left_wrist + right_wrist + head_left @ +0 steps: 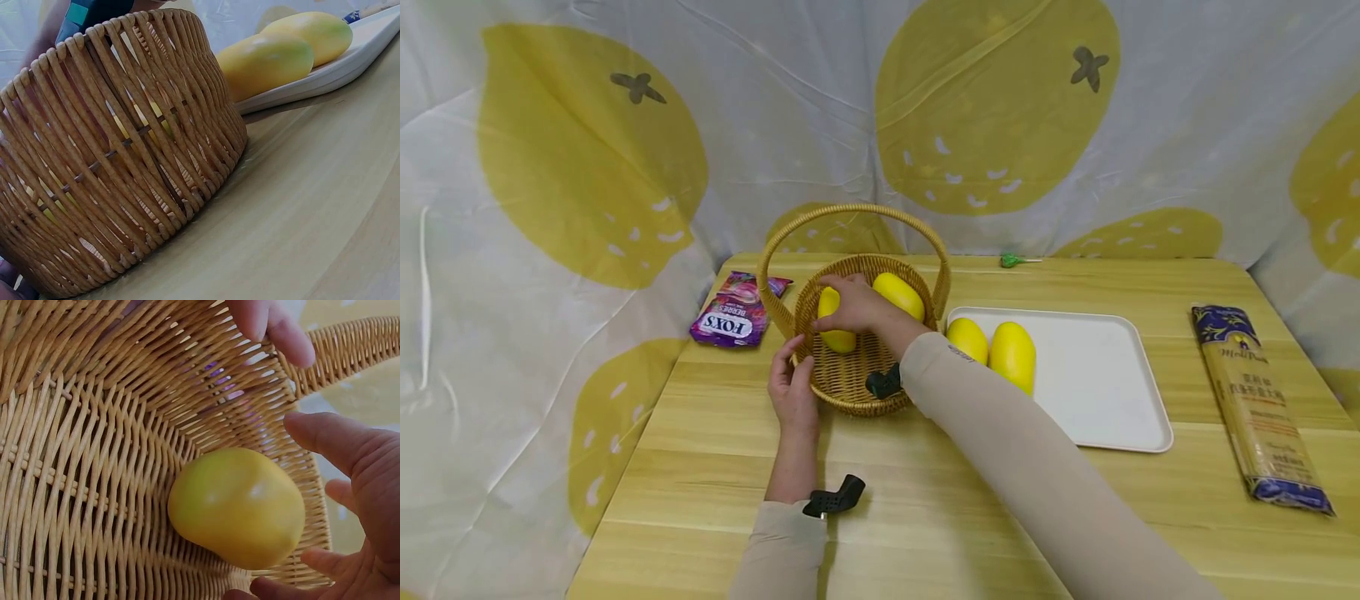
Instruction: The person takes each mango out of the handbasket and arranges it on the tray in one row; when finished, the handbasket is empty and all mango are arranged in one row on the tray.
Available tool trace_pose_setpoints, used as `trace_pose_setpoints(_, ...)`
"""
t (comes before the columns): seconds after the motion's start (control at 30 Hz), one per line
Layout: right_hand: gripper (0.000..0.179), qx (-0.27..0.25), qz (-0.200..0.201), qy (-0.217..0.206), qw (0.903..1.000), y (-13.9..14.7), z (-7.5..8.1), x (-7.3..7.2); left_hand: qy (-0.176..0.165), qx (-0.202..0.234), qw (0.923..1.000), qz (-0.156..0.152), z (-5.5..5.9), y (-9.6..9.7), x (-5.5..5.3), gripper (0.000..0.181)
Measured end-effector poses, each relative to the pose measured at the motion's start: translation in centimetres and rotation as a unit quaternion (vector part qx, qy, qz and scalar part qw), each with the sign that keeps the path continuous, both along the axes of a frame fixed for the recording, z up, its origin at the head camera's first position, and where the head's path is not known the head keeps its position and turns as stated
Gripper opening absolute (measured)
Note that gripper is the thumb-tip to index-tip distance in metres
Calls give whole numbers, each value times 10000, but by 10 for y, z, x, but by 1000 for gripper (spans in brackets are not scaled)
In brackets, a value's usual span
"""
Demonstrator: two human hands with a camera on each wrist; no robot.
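Note:
A wicker basket [842,379] with a tall arched handle stands on the table. Inside it lie two yellow mangoes, one mango [838,340] at the left wall and another mango [901,293] at the back right. My right hand [857,307] reaches into the basket above the left mango [237,506]; in the right wrist view its fingers are spread and apart from the fruit. With its fingertips over the edge, my left hand [795,400] holds the basket's left rim. The left wrist view shows mainly the basket's woven side [131,156].
To the basket's right is a white tray [1097,375] with two more mangoes [1013,354] at its left end. A purple candy bag [733,317] lies left of the basket. A pasta pack [1258,404] is at far right, a green lollipop [1011,261] at the back.

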State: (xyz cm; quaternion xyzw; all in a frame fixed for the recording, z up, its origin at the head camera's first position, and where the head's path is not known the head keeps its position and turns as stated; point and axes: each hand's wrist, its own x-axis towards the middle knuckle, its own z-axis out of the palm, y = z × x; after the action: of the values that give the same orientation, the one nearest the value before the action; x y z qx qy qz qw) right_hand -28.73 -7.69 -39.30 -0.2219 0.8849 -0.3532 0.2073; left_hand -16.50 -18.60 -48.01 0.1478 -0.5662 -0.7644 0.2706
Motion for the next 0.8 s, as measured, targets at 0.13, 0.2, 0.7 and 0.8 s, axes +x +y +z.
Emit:
trace_pose_setpoints(0.13, 82, 100, -44, 18, 9999, -1, -3, 0, -52, 1, 10000, -16, 0, 0, 1, 32)
trace_pose_setpoints(0.2, 82, 131, -60, 17, 9999, -2, -5, 0, -68, 16, 10000, -18, 0, 0, 1, 32)
trace_pose_setpoints(0.7, 84, 177, -76, 22, 9998, -2, -11, -1, -181, -63, 9998, -72, 1, -1, 1, 35)
trace_pose_setpoints(0.8, 83, 202, -59, 44, 9998, -2, -11, -2, -163, -45, 9998, -71, 0, -1, 0, 34)
